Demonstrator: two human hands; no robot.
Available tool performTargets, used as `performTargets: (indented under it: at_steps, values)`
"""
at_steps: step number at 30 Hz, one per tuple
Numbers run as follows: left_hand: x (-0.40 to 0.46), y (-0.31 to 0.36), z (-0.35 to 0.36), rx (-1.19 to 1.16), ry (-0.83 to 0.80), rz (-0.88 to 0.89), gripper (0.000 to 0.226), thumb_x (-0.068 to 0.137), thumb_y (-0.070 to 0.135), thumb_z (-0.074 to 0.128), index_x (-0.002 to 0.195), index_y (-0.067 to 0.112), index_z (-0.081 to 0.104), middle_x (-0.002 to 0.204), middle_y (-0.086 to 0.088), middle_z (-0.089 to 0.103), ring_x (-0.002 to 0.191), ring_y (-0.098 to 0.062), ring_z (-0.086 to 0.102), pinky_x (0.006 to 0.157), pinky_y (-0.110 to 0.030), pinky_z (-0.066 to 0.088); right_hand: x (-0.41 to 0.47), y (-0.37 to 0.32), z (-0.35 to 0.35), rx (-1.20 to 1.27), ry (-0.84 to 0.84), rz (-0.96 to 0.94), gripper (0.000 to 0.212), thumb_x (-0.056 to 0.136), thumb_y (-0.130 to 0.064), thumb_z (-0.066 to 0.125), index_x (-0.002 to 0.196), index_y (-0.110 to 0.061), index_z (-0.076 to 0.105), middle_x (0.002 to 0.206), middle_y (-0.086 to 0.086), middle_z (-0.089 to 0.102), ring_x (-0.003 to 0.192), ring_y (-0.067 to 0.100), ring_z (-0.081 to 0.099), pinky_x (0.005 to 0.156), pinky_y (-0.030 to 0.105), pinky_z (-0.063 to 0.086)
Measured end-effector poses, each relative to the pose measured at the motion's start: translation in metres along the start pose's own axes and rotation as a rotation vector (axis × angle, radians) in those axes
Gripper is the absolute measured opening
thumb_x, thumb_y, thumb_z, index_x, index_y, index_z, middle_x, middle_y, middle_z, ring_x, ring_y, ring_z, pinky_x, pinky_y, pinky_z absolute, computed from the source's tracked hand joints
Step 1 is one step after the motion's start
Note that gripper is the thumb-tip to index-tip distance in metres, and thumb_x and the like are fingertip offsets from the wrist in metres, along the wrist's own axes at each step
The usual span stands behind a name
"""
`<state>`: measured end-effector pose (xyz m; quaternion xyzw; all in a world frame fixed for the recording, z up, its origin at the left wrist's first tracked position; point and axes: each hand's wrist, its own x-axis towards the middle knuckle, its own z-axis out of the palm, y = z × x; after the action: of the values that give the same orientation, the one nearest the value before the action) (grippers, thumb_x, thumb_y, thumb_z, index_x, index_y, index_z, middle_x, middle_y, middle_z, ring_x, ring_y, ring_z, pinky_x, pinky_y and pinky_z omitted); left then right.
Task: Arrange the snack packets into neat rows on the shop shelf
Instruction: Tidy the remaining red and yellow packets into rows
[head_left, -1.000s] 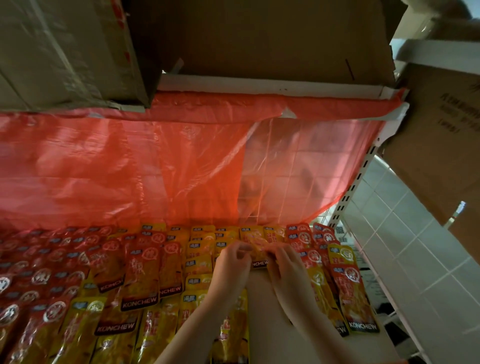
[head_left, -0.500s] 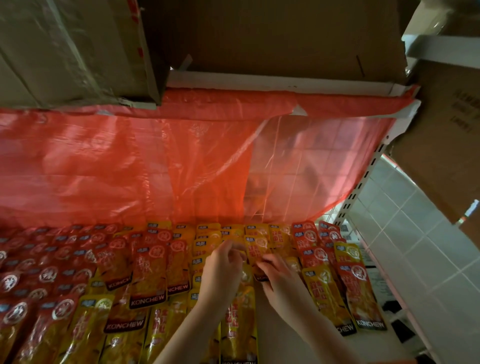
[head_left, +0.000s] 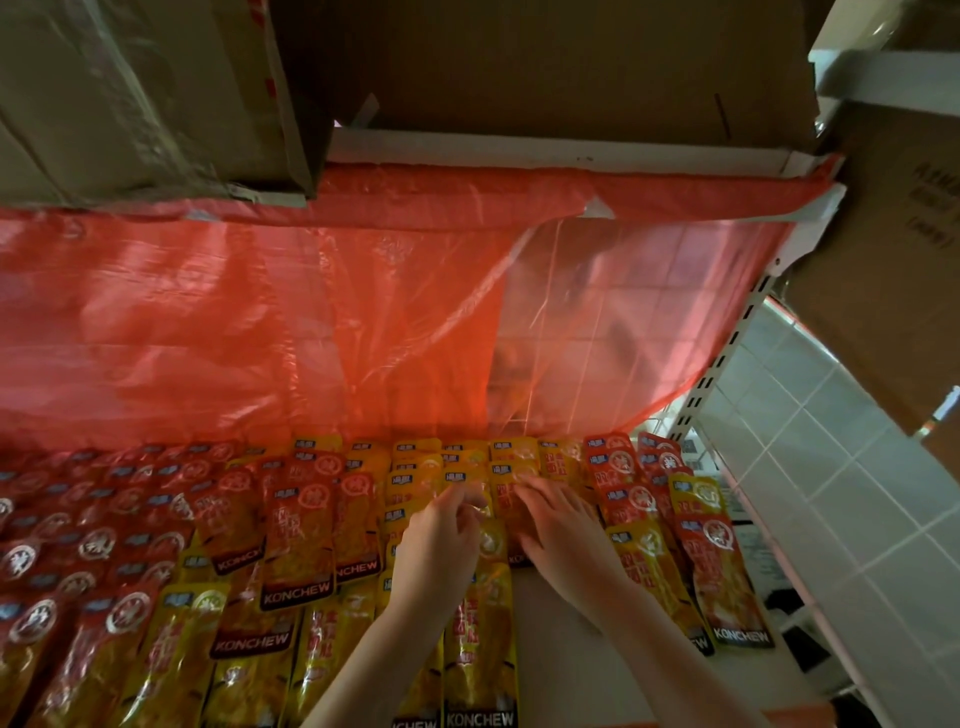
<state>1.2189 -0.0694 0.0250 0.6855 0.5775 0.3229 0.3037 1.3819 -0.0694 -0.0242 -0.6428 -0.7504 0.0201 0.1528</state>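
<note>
Rows of red snack packets (head_left: 104, 519) and yellow snack packets (head_left: 311, 649) marked KONCHEW overlap across the white shelf (head_left: 561, 649). My left hand (head_left: 441, 540) pinches the top edge of a yellow packet (head_left: 457, 480) in the middle rows. Just to its right, my right hand (head_left: 566, 535) lies with its fingers stretched flat on the neighbouring yellow packet (head_left: 511, 475). Another yellow packet (head_left: 480, 649) lies lengthwise below the left hand. A short column of red and yellow packets (head_left: 727, 571) fills the shelf's right end.
A red plastic sheet (head_left: 260, 322) hangs behind the packets. Cardboard boxes (head_left: 156, 93) sit on the shelf above, and another carton (head_left: 893, 270) stands at the right. A slotted shelf upright (head_left: 727, 364) and the tiled floor (head_left: 831, 493) lie beyond the right edge.
Both hands have shifted slightly further back on the shelf, moving the held packets into the middle rows. The camera has tilted a little.
</note>
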Motion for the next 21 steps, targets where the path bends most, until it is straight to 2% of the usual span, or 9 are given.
performTargets:
  at_steps: [2, 4, 6, 8, 10, 12, 15, 18, 21]
  values:
    - [0.0, 0.0, 0.0, 0.004, -0.011, 0.0, 0.021, 0.096, 0.011, 0.044, 0.1, 0.02, 0.063, 0.085, 0.008, 0.067, 0.039, -0.002, 0.045, 0.041, -0.023, 0.037, 0.004, -0.003, 0.002, -0.005, -0.035, 0.037, 0.058, 0.092, -0.03, 0.052, 0.145, -0.019, 0.031, 0.15, -0.005, 0.029, 0.137, 0.016, 0.027, 0.111, 0.035, 0.027]
    - [0.0, 0.0, -0.001, 0.014, -0.014, -0.002, 0.021, 0.096, 0.011, 0.044, 0.1, 0.021, 0.063, 0.087, 0.008, 0.067, 0.037, -0.002, 0.044, 0.04, -0.02, 0.034, 0.004, -0.005, 0.005, -0.023, -0.028, 0.063, 0.057, 0.092, -0.031, 0.052, 0.144, -0.017, 0.033, 0.149, -0.002, 0.032, 0.135, 0.02, 0.032, 0.108, 0.037, 0.03]
    - [0.0, 0.0, -0.002, 0.025, -0.016, 0.007, 0.021, 0.095, 0.012, 0.044, 0.099, 0.021, 0.062, 0.087, 0.008, 0.067, 0.043, -0.002, 0.049, 0.043, -0.024, 0.041, 0.004, -0.006, 0.008, -0.048, 0.019, 0.067, 0.056, 0.089, -0.03, 0.057, 0.14, -0.014, 0.041, 0.144, 0.001, 0.041, 0.131, 0.023, 0.04, 0.103, 0.039, 0.036]
    - [-0.001, 0.001, -0.002, 0.028, -0.012, 0.014, 0.02, 0.095, 0.012, 0.045, 0.097, 0.02, 0.063, 0.085, 0.008, 0.067, 0.054, -0.007, 0.059, 0.052, -0.032, 0.053, 0.003, -0.006, 0.009, -0.04, 0.041, 0.072, 0.055, 0.087, -0.029, 0.06, 0.137, -0.012, 0.045, 0.14, 0.002, 0.046, 0.127, 0.023, 0.045, 0.101, 0.039, 0.038]
    - [-0.001, 0.001, -0.001, 0.043, -0.004, 0.031, 0.019, 0.095, 0.012, 0.047, 0.099, 0.019, 0.064, 0.084, 0.008, 0.066, 0.062, -0.009, 0.062, 0.06, -0.037, 0.055, 0.002, -0.005, 0.009, -0.024, 0.069, 0.081, 0.051, 0.085, -0.028, 0.063, 0.132, -0.012, 0.05, 0.133, 0.002, 0.052, 0.122, 0.022, 0.05, 0.098, 0.037, 0.041]
    - [-0.003, 0.002, 0.002, 0.073, -0.009, 0.062, 0.019, 0.095, 0.013, 0.047, 0.103, 0.018, 0.064, 0.086, 0.011, 0.065, 0.066, -0.002, 0.061, 0.06, -0.026, 0.054, -0.001, -0.005, 0.004, -0.007, 0.15, 0.082, 0.039, 0.083, -0.024, 0.067, 0.119, -0.014, 0.06, 0.118, 0.0, 0.061, 0.109, 0.02, 0.058, 0.089, 0.035, 0.047]
    - [-0.008, 0.009, 0.01, 0.054, -0.058, 0.112, 0.02, 0.095, 0.013, 0.047, 0.105, 0.019, 0.063, 0.087, 0.01, 0.065, 0.057, 0.0, 0.054, 0.05, -0.015, 0.042, -0.016, 0.002, -0.005, 0.058, 0.295, 0.104, 0.021, 0.08, -0.014, 0.069, 0.101, -0.015, 0.066, 0.1, -0.002, 0.063, 0.09, 0.017, 0.062, 0.077, 0.031, 0.05]
    - [-0.017, 0.019, 0.025, 0.013, -0.123, 0.167, 0.021, 0.095, 0.01, 0.047, 0.106, 0.018, 0.064, 0.098, 0.008, 0.066, 0.079, -0.001, 0.059, 0.069, -0.014, 0.049, -0.041, 0.014, -0.01, 0.065, 0.401, 0.174, 0.011, 0.083, -0.015, 0.058, 0.093, -0.017, 0.064, 0.093, -0.002, 0.062, 0.081, 0.019, 0.06, 0.07, 0.032, 0.049]
    - [-0.025, 0.024, 0.046, 0.01, -0.23, 0.168, 0.024, 0.095, 0.012, 0.047, 0.115, 0.015, 0.059, 0.11, 0.004, 0.063, 0.099, -0.004, 0.057, 0.085, -0.015, 0.046, -0.069, 0.022, -0.006, 0.064, 0.432, 0.226, 0.025, 0.086, -0.027, 0.042, 0.092, -0.016, 0.063, 0.092, 0.0, 0.061, 0.08, 0.023, 0.059, 0.066, 0.037, 0.052]
